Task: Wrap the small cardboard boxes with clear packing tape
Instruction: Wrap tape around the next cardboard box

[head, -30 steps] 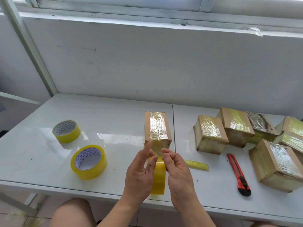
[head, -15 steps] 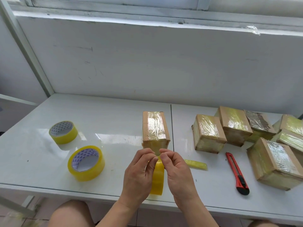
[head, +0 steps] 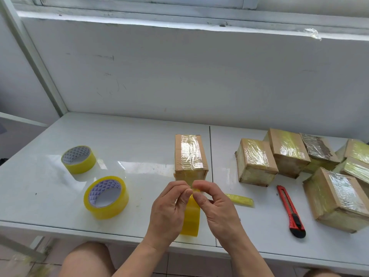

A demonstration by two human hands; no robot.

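Observation:
A small cardboard box (head: 190,156) with clear tape along its top stands on the white table (head: 129,148), just beyond my hands. Between my hands a yellowish roll of clear tape (head: 191,218) stands on edge near the table's front. My left hand (head: 168,212) grips the roll's left side, fingertips curled at its top. My right hand (head: 217,206) pinches at the top of the roll, thumb and fingers curled there. The tape's loose end is too small to make out.
Two more tape rolls (head: 78,159) (head: 106,196) lie flat at the left. Several taped boxes (head: 255,165) are clustered at the right. A red utility knife (head: 290,210) and a yellow tape scrap (head: 239,199) lie right of my hands. A white wall rises behind the table.
My left fingers, raised a second ago, have curled down onto the roll's top. Both hands' fingertips have drawn together there. The roll stays in place.

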